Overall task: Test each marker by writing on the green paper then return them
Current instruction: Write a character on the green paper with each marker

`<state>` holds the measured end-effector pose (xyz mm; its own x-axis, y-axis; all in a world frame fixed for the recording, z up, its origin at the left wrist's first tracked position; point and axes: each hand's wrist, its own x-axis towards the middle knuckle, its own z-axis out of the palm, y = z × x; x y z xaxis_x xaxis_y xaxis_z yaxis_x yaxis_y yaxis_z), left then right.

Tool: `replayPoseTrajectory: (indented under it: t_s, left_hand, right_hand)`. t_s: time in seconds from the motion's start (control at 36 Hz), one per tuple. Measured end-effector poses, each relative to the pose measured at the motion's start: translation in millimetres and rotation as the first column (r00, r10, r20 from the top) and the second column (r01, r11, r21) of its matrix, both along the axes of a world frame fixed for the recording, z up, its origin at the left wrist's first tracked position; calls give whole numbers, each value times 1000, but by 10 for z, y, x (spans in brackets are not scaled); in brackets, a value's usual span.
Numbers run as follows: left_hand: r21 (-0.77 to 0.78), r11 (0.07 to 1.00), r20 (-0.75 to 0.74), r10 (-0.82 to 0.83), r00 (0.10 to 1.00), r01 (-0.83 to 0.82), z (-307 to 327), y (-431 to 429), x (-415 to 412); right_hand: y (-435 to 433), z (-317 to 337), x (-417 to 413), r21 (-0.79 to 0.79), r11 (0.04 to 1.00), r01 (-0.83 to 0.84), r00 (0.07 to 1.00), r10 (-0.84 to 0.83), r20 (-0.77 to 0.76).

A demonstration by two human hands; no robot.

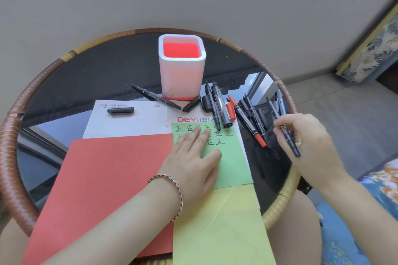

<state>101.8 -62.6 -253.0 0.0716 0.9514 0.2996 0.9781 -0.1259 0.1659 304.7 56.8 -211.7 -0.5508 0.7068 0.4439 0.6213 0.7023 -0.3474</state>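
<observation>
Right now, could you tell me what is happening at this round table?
A person is testing markers. Their left hand lies flat on the green paper sheet, which already carries rows of handwritten characters. Their right hand holds a thin black marker above the loose pile of markers on the round glass table with a wicker rim. The white pen holder with a red inside stands behind, apparently empty.

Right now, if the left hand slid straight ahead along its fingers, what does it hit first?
Likely the two black markers whose lower ends lie on the green paper, just beyond the left hand fingertips. The fingers point up and slightly right, flat on that paper. The pen holder sits farther back; depth is approximate.
</observation>
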Motion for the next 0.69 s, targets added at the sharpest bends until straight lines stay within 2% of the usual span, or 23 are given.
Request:
replayPoseTrajectory:
  t_s: [0.06, 0.17, 0.25, 0.33, 0.47, 0.56, 0.64, 0.69]
  left_hand:
    - [18, 1000, 1, -9, 1000, 9, -24, -12, -10]
    - [7, 1000, -12, 1, 1000, -1, 3, -18, -20]
    - [-30, 999, -43, 15, 999, -16, 51, -28, -17]
    - [-63, 998, -49, 14, 999, -17, 76, -32, -18]
    - [-83, 996, -30, 17, 999, -20, 80, -33, -13]
    - [-83, 996, -19, 14, 1000, -16, 80, -31, -14]
    - [-89, 996, -15, 11, 1000, -12, 82, -27, -14]
    - [-84, 996, -12, 9, 1000, -10, 83, -30, -15]
  right_hand:
    - [137, 16, 41, 92, 995, 29, 988, -42, 147]
    - [296, -17, -4, 141, 988, 56, 956, -94, 278]
    - [354, -63, -54, 131, 990, 46, 946, -85, 311]
    - [347, -48, -86, 107, 992, 62, 959, -89, 267]
    - [376, 52, -61, -60, 968, 243, 964, -233, 131]
    - [407, 87, -53, -152, 918, 367, 924, -339, 178]
    - [428, 118, -97, -310, 857, 411, 908, -352, 228]
    - [457, 122, -136, -346, 833, 432, 898, -359, 256]
